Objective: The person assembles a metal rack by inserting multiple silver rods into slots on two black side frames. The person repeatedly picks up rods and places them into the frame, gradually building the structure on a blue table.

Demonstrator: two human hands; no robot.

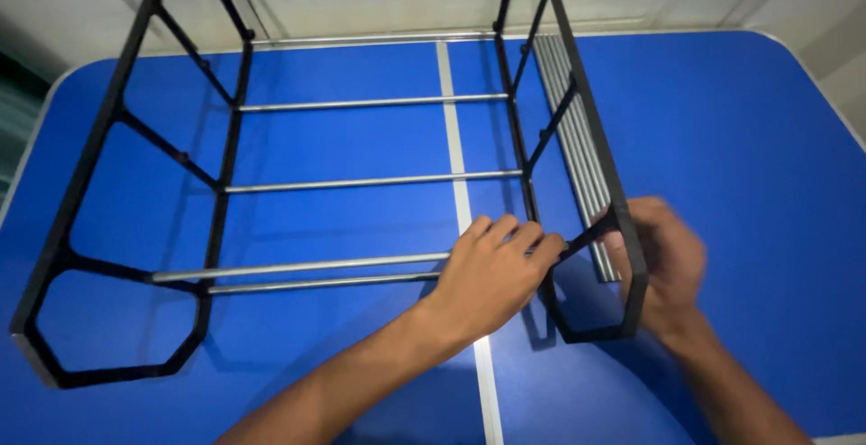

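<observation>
Both hands grip the black side frame (622,220): left hand (492,274) inside, right hand (663,260) outside.

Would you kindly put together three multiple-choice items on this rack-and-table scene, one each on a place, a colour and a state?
1. Where do the loose silver rods lie?
A. On the table just right of the right side frame
B. On the floor
C. Across the left side frame

2. What colour is the table top?
A. Green
B. Blue
C. Grey

3. How is the left hand placed?
A. Flat on the table, away from the rack
B. Raised in the air, touching nothing
C. Wrapped over the near rod's end at the right side frame

Answers:
1 A, the bundle lies on the blue top along that frame's outer side.
2 B, blue with a pale centre strip.
3 C, its fingers curl over the near rod where it meets the frame, while the right hand grips that frame from outside.
</observation>
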